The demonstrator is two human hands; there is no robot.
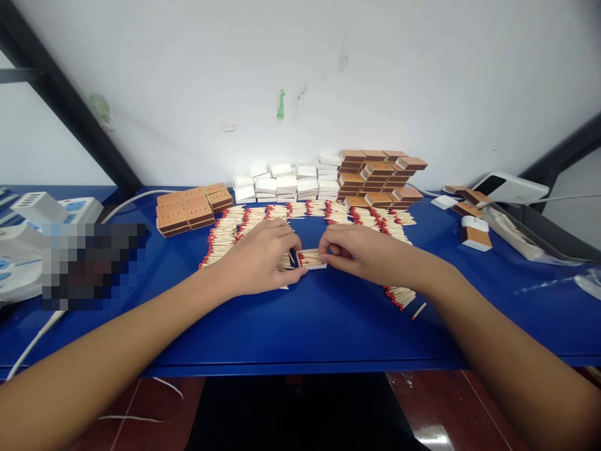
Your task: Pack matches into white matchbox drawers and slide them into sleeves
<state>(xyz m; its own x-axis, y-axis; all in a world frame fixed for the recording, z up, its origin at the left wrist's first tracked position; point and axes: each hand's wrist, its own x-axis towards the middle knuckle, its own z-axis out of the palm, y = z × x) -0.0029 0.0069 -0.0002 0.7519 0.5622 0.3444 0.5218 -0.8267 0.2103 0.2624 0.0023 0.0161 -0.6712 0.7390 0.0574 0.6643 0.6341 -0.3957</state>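
Note:
A small white matchbox tray [315, 265] with red-tipped matches [310, 257] in it lies between my hands. My left hand [263, 254] grips the tray's left end between thumb and fingers. At the other end, my right hand [350, 247] has its fingers pinched together by the matches; whether a match is between them is hidden. Rows of loose matches [223, 235] curve around both hands. White inner trays [277, 185] are stacked behind, against the wall, and brown matchbox sleeves [375, 172] rise beside them on the right.
Closed brown matchboxes [192, 203] sit in a block at the left. One stray match [419, 311] lies near my right forearm. A power strip [79, 210] and a pixelated dark object [94, 266] are far left. A white device [509, 186] and several matchbox parts [474, 232] are at right.

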